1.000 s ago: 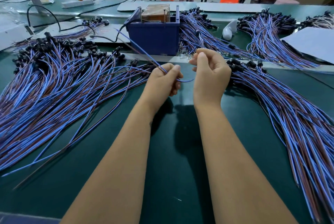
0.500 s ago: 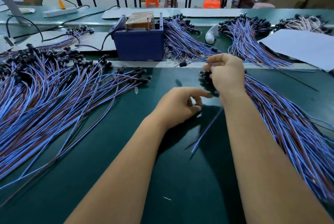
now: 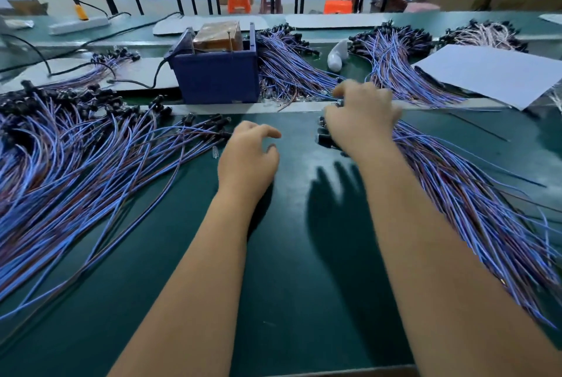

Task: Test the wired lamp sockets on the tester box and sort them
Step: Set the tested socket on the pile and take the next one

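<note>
1. Where a second ago both hands pinched one blue lead between them in front of the tester box (image 3: 216, 78), that lead is now gone from the grip. The left hand (image 3: 248, 157) sits low on the bench (image 3: 188, 255), fingers loosely curled and holding nothing.
2. Right hand (image 3: 362, 121): has crossed to the head of the right-hand pile of wired sockets (image 3: 474, 206) and lies spread over the black socket ends there. Motion blur hides the fingertips, so whether it has already taken hold of one cannot be told.
3. Reading for the task: one socket appears to be finished with, and the next is being fetched from the right-hand pile. Judged so, the left-hand pile (image 3: 70, 163) would be the sorted stock, the right the untested.
4. Tester box: blue, at the far edge of the near bench strip, between the two piles, a black cable (image 3: 152, 81) running off its left side.
5. Open room: the dark green strip between the piles, under and ahead of both forearms, gives a free lane up to the box.
6. Edges: loose leads fan in from both sides of that lane, the left pile's socket ends lying just beside the left hand; a lifted lead could drag its neighbours.
7. Beyond the box: further bundles (image 3: 395, 66), a white sheet (image 3: 498, 72).
</note>
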The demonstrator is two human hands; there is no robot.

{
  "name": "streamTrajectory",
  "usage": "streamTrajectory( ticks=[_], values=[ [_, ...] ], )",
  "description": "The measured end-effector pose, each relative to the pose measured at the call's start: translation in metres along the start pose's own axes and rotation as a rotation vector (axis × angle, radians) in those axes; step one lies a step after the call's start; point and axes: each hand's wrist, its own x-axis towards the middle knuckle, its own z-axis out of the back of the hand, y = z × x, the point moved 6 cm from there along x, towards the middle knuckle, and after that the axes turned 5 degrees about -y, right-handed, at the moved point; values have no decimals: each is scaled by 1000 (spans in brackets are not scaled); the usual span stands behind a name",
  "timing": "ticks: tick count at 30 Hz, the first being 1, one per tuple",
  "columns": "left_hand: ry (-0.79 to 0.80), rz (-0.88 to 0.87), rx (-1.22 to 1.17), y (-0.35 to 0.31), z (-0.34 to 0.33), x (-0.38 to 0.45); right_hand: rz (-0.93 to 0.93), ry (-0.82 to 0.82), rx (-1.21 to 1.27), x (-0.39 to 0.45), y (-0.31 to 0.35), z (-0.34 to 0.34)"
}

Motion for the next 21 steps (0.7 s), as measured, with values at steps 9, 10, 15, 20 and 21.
streamTrajectory(
  ticks=[9,10,15,20,21],
  values=[
    [-137,311,440,61,51,10,37,449,660,-59,89,-100],
    [-107,339,448,64,50,10,49,412,626,-59,88,-102],
    [-89,370,508,65,48,15,129,351,685,-59,89,-104],
    [-119,382,502,68,49,15,143,349,737,-62,88,-102],
    [-136,377,475,69,50,16,142,349,752,-62,88,-101]
  ],
)
